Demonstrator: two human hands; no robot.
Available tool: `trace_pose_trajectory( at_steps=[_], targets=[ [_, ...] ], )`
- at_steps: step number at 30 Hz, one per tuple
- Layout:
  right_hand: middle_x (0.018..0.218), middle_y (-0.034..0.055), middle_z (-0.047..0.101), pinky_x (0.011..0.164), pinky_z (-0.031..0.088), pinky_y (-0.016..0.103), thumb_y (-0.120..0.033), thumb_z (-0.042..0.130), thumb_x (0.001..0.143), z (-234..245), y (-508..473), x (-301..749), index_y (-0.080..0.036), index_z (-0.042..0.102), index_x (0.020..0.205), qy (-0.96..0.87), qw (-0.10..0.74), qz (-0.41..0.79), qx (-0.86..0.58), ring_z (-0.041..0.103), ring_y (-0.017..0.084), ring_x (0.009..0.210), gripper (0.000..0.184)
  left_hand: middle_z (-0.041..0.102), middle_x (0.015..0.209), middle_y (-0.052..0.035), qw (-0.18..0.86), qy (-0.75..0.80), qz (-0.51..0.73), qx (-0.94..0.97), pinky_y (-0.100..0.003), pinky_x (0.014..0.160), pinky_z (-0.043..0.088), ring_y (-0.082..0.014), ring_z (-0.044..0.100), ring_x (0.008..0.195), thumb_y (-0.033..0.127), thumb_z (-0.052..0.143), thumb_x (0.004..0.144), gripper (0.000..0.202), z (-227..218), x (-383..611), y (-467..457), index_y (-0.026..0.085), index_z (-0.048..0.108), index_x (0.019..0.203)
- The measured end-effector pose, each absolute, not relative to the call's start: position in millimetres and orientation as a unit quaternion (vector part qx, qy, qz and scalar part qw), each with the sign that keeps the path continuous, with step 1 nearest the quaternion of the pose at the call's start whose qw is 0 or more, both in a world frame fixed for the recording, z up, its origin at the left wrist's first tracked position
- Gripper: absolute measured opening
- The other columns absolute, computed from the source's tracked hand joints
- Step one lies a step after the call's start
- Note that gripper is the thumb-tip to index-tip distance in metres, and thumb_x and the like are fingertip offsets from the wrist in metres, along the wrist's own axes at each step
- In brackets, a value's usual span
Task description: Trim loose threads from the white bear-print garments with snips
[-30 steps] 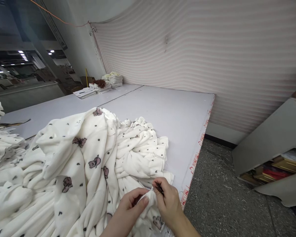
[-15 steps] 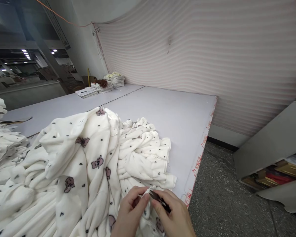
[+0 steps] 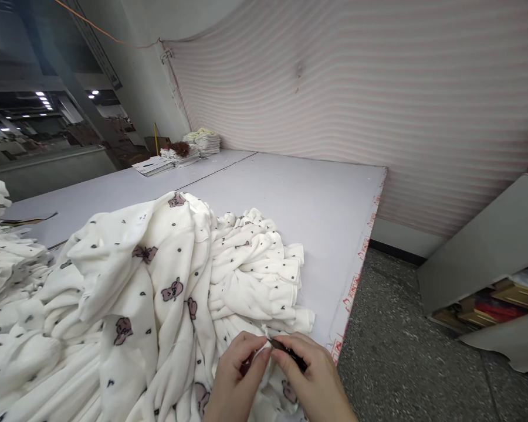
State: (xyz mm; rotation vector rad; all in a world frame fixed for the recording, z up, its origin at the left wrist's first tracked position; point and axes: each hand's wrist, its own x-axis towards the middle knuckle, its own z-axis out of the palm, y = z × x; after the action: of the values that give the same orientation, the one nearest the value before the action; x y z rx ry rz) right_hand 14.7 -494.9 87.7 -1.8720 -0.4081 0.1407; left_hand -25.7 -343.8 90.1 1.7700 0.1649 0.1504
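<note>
A heap of white fleece garments [image 3: 158, 281] with small dark marks and pink bear prints lies on the grey table [image 3: 290, 199] near its front right corner. My left hand [image 3: 240, 381] pinches a bit of white fleece at the near edge of the heap. My right hand [image 3: 312, 381] is closed round a small dark metal snipper [image 3: 286, 351], its tip touching the pinched fleece. Both hands meet at the bottom middle of the view.
More white fleece is stacked at the far left [image 3: 0, 258]. Folded stacks and papers [image 3: 189, 149] sit at the table's far end by the ribbed wall. The table edge with red print [image 3: 356, 275] drops to a speckled floor. Grey boards and a shelf [image 3: 488, 264] stand at the right.
My right hand has shifted from on top of the fleece tip to its right side, and the snipper now points left at the pinched bit. The heap lies as before.
</note>
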Motion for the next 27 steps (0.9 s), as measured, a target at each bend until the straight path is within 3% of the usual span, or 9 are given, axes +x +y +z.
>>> trace_pose_trajectory(
  at_steps=[6, 9, 10, 12, 14, 17, 21, 27],
  targets=[
    [0.09, 0.0037, 0.074, 0.074, 0.052, 0.027, -0.031, 0.061, 0.085, 91, -502, 22, -0.025, 0.075, 0.092, -0.173, 0.575, 0.102, -0.793, 0.068, 0.022, 0.085, 0.017, 0.057, 0.077, -0.0022, 0.587, 0.025, 0.057, 0.807, -0.021, 0.054, 0.04, -0.0129, 0.052, 0.063, 0.035, 0.056, 0.088, 0.021, 95, -25, -343, 0.021, 0.072, 0.089],
    [0.085, 0.005, 0.073, 0.073, 0.052, 0.028, -0.035, 0.06, 0.086, 85, -504, 22, -0.022, 0.075, 0.086, -0.137, 0.62, 0.118, -0.764, 0.067, 0.021, 0.081, 0.02, 0.058, 0.08, -0.0023, 0.575, 0.003, 0.059, 0.816, -0.022, 0.058, 0.043, -0.0142, 0.056, 0.068, 0.03, 0.054, 0.088, 0.02, 91, -27, -344, 0.022, 0.07, 0.098],
    [0.086, 0.005, 0.072, 0.073, 0.052, 0.028, -0.035, 0.063, 0.083, 83, -504, 21, -0.022, 0.074, 0.092, -0.116, 0.642, 0.12, -0.748, 0.066, 0.021, 0.08, 0.019, 0.06, 0.082, -0.0025, 0.569, 0.002, 0.066, 0.82, -0.023, 0.061, 0.045, -0.015, 0.057, 0.071, 0.028, 0.054, 0.087, 0.022, 90, -27, -345, 0.023, 0.067, 0.104],
    [0.087, 0.0037, 0.069, 0.072, 0.054, 0.028, -0.031, 0.07, 0.077, 79, -503, 18, -0.023, 0.067, 0.111, -0.083, 0.683, 0.126, -0.714, 0.065, 0.02, 0.078, 0.035, 0.061, 0.083, -0.002, 0.558, 0.014, 0.087, 0.825, -0.025, 0.066, 0.048, -0.0162, 0.059, 0.074, 0.024, 0.055, 0.085, 0.026, 88, -29, -346, 0.023, 0.061, 0.11],
    [0.09, 0.0033, 0.068, 0.073, 0.054, 0.027, -0.027, 0.072, 0.074, 79, -501, 16, -0.024, 0.064, 0.117, -0.094, 0.7, 0.132, -0.695, 0.065, 0.019, 0.08, 0.043, 0.061, 0.08, -0.0005, 0.548, 0.027, 0.105, 0.83, -0.026, 0.067, 0.048, -0.016, 0.058, 0.071, 0.021, 0.057, 0.081, 0.02, 88, -30, -347, 0.022, 0.059, 0.101],
    [0.099, 0.0065, 0.067, 0.08, 0.053, 0.027, -0.028, 0.063, 0.082, 84, -504, 17, -0.023, 0.066, 0.108, -0.156, 0.672, 0.116, -0.715, 0.065, 0.021, 0.092, 0.026, 0.06, 0.075, -0.0001, 0.575, 0.064, 0.073, 0.812, -0.024, 0.064, 0.046, -0.0161, 0.057, 0.07, 0.025, 0.059, 0.08, 0.007, 91, -29, -345, 0.02, 0.06, 0.085],
    [0.095, 0.0069, 0.067, 0.073, 0.052, 0.026, -0.032, 0.055, 0.089, 92, -513, 16, -0.023, 0.067, 0.112, -0.201, 0.571, 0.076, -0.792, 0.066, 0.021, 0.087, 0.027, 0.066, 0.083, -0.0029, 0.626, 0.117, 0.019, 0.771, -0.024, 0.068, 0.046, -0.0176, 0.059, 0.077, 0.035, 0.061, 0.082, 0.018, 91, -24, -341, 0.02, 0.067, 0.091],
    [0.088, 0.0048, 0.07, 0.068, 0.05, 0.025, -0.03, 0.054, 0.089, 99, -507, 14, -0.024, 0.072, 0.102, -0.201, 0.52, 0.088, -0.825, 0.066, 0.021, 0.082, 0.023, 0.06, 0.082, -0.0043, 0.552, -0.002, 0.038, 0.833, -0.022, 0.056, 0.043, -0.0156, 0.056, 0.07, 0.027, 0.053, 0.089, 0.02, 90, -21, -338, 0.022, 0.07, 0.098]
  ],
)
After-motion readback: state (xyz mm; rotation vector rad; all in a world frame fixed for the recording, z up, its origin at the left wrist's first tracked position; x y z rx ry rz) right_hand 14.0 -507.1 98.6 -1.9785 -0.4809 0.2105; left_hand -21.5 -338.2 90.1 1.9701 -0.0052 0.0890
